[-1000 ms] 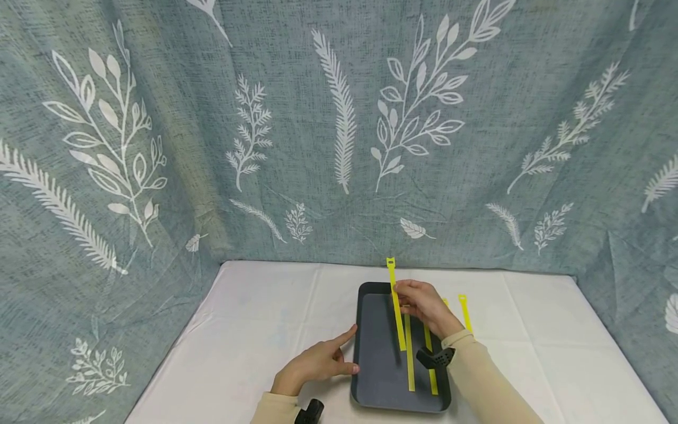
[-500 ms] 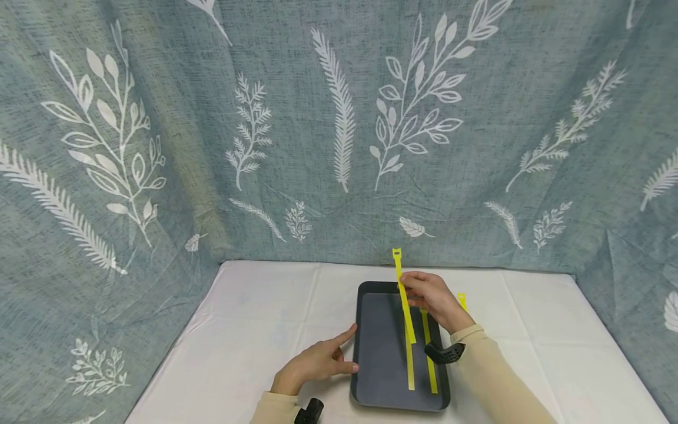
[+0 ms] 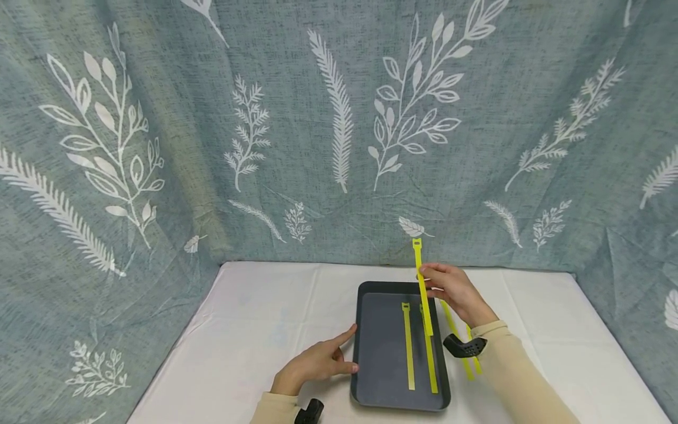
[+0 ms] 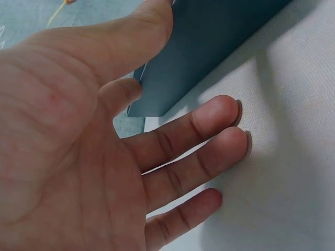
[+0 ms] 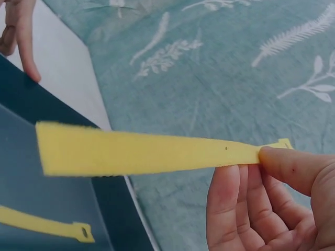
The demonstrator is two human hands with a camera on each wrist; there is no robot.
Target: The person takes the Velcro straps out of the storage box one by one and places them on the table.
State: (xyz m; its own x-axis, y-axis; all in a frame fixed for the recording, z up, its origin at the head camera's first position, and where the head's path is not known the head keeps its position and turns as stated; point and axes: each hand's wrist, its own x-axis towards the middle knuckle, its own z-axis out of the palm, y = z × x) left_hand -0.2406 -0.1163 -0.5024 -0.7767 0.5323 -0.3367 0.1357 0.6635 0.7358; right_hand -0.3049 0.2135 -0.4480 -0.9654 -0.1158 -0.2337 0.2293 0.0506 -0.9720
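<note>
My right hand (image 3: 451, 291) pinches a yellow hook-and-loop cable tie (image 3: 426, 306) between thumb and fingers, near its slotted head. The strip hangs over the right side of a dark grey tray (image 3: 378, 353); in the right wrist view its flat tail (image 5: 104, 151) extends out towards the left. Two similar yellow ties lie lengthwise inside the tray: one right of the middle (image 3: 409, 353), the other by the right wall (image 3: 433, 374), partly hidden by the held one. My left hand (image 3: 316, 360) touches the tray's left edge with thumb and forefinger, the other fingers extended near the cloth (image 4: 293, 172).
On the white-covered table (image 3: 286, 306), two more yellow ties, one nearer the tray (image 3: 450, 321) and one farther right (image 3: 477, 362), lie partly hidden by my right wrist. A blue-green curtain (image 3: 296, 147) with white leaf prints hangs behind and at the sides.
My right hand has moved right and slightly up with the held tie, from over the middle of the tray to its right side. My left hand has stayed at the tray's edge.
</note>
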